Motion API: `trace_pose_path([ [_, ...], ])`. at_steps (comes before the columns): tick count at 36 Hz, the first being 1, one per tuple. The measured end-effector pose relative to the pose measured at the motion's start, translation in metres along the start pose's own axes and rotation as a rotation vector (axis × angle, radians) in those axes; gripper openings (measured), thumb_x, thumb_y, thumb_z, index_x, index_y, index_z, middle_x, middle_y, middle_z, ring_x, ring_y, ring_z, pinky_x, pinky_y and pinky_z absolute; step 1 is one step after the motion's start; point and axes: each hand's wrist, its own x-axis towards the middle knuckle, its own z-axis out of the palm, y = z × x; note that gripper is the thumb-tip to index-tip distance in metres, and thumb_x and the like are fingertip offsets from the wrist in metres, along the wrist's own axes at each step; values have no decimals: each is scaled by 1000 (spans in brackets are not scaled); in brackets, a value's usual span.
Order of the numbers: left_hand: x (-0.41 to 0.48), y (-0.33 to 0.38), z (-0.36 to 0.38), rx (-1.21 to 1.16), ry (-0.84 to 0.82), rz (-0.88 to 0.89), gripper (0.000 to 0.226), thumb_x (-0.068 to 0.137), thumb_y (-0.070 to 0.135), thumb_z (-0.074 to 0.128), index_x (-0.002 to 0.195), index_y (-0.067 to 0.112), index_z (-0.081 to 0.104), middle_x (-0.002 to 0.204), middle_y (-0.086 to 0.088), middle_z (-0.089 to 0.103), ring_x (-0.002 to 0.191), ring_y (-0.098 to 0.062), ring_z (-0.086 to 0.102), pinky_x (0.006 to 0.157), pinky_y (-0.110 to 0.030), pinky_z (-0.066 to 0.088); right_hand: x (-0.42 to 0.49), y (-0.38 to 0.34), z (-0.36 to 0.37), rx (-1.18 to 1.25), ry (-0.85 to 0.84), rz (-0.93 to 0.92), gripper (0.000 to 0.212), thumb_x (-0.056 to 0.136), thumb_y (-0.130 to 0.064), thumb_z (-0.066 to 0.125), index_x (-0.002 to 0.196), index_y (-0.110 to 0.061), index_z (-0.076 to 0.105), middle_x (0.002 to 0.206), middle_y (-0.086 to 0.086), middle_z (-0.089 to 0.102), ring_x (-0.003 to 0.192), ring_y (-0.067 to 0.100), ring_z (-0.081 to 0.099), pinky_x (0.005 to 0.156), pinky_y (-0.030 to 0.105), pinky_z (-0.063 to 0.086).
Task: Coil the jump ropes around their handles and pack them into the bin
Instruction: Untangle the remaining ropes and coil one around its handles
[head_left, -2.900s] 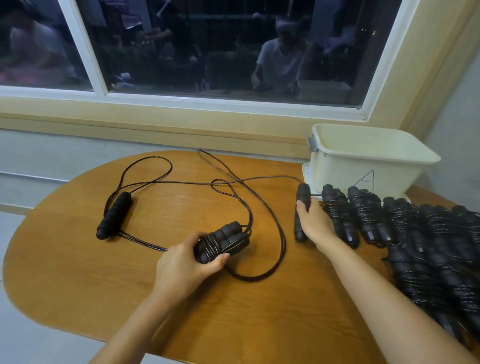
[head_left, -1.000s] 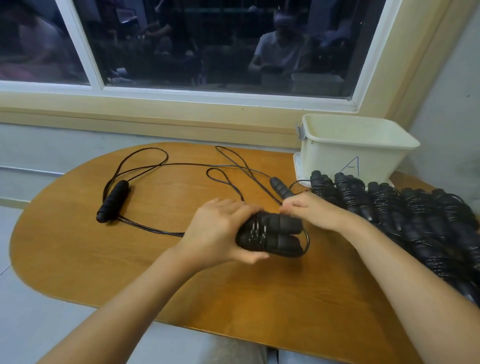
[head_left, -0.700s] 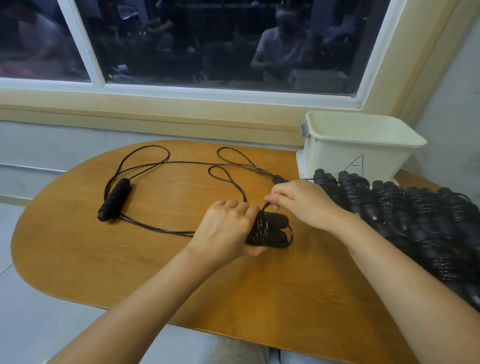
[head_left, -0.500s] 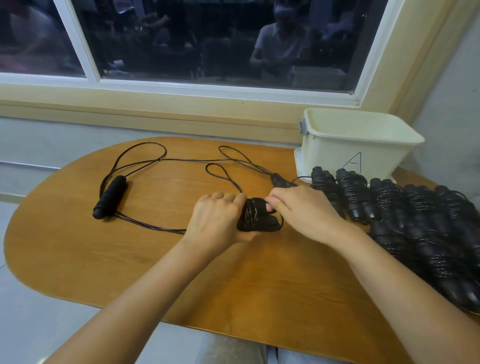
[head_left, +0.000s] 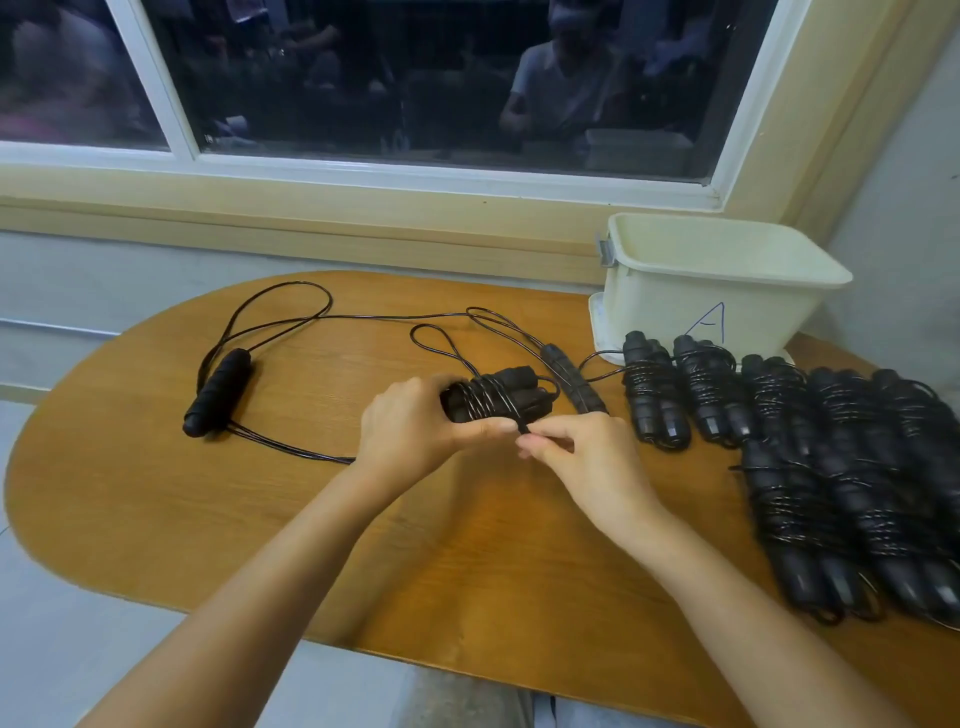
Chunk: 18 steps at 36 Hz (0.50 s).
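Note:
My left hand (head_left: 410, 434) grips a pair of black jump rope handles (head_left: 496, 397) with cord wound round them, just above the wooden table (head_left: 426, 551). My right hand (head_left: 582, 457) pinches the black cord right at the bundle's near side. A second, uncoiled rope lies spread over the table: one handle (head_left: 218, 392) at the left, the other handle (head_left: 571, 382) just right of the bundle, loose cord (head_left: 322, 317) looping across the back. The cream bin (head_left: 711, 291) marked "A" stands at the back right.
Several coiled black jump ropes (head_left: 810, 447) lie in rows on the table's right side, in front of the bin. A window and a cream sill run behind the table. The table's near edge curves round at the left.
My left hand carried the bundle from the table's middle toward the right. My right hand left the loose handle and has wound cord round the bundle, now pinching it at the near side.

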Motion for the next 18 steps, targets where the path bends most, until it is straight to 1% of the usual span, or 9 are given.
trace_pose_path([
  [4,-3,2,2,-158,-41,-41,86,54,94,50,107,29,70,63,8,67,62,-7,65,54,-29,51,4,3,6,84,5,79,10,89,-31,70,91,-28,80,82,-14,74,80,-1,66,74,17,50],
  [7,-3,3,0,-186,-60,-49,87,54,97,49,105,30,70,60,7,67,59,-8,65,55,-33,54,7,5,9,244,-45,141,11,89,-26,71,97,-25,79,87,-12,76,85,-1,67,76,14,49],
  [8,-3,3,0,-197,-72,-53,87,53,97,48,103,30,70,60,6,67,59,-8,65,56,-34,54,8,6,10,284,-50,158,10,89,-24,72,96,-26,79,86,-12,75,85,0,67,75,12,48],
  [10,-3,3,-2,-259,-101,-63,82,52,94,48,99,31,71,61,4,68,58,-9,65,58,-38,56,10,6,11,318,-32,203,5,87,-28,74,86,-29,78,77,-15,72,78,-1,65,68,10,45],
  [12,-4,3,-3,-334,-119,-70,75,56,92,56,96,30,72,63,2,69,59,-11,66,61,-42,56,11,7,10,311,-11,267,14,84,-35,75,74,-24,78,72,-19,67,71,-3,62,61,10,41],
  [13,-4,3,-4,-343,-127,-71,73,58,90,58,96,29,72,63,1,70,59,-13,66,61,-43,56,12,8,10,304,-6,292,19,82,-37,76,73,-20,78,74,-18,67,72,-3,62,60,12,41],
  [15,-3,4,-7,-321,-147,-70,67,60,84,57,95,29,73,63,0,69,60,-14,67,60,-42,55,13,9,9,248,20,310,22,78,-40,80,85,-19,77,87,-13,69,83,0,63,67,17,41],
  [16,-4,4,-9,-314,-162,-70,64,61,82,58,95,30,73,63,0,69,60,-14,67,60,-41,55,14,11,10,196,50,315,34,74,-41,82,98,-19,73,99,-10,67,96,6,61,73,20,41],
  [18,-5,4,-11,-329,-196,-68,58,63,79,60,91,30,73,63,-1,69,60,-15,67,60,-42,54,15,11,9,97,139,296,70,65,-41,88,121,-15,56,125,-3,51,120,15,47,91,27,41],
])
